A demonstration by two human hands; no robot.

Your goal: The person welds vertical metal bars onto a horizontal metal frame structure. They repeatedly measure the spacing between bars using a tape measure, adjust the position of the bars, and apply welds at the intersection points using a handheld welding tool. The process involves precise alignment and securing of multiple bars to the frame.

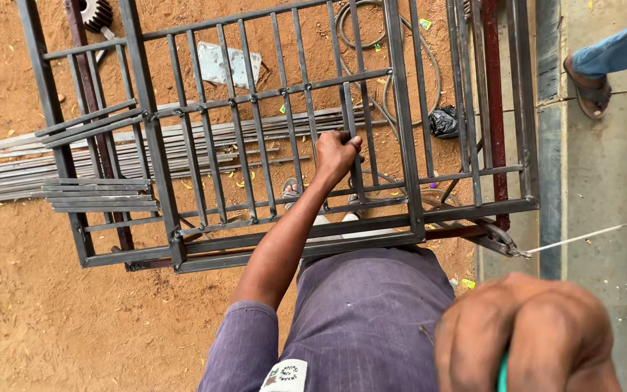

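Observation:
A dark steel grille frame [400, 145] of welded bars stands in front of me on sandy ground. My left hand [337, 156] reaches forward and is closed around one of its thin upright bars near the middle. My right hand [524, 334] is a fist close to the camera at the bottom right, gripping a green handle [502, 374] that is mostly hidden. A clamp holding a thin welding rod [575, 238] hangs at the frame's lower right corner, the rod pointing right. My sandalled foot [292, 190] shows through the bars.
A bundle of long steel rods [30, 170] lies on the sand behind the frame at left. A gear [96, 13], a coiled cable [361, 29] and a black bag [444, 122] lie beyond. Another person's sandalled foot [593, 86] rests on the concrete strip [589, 167] at right.

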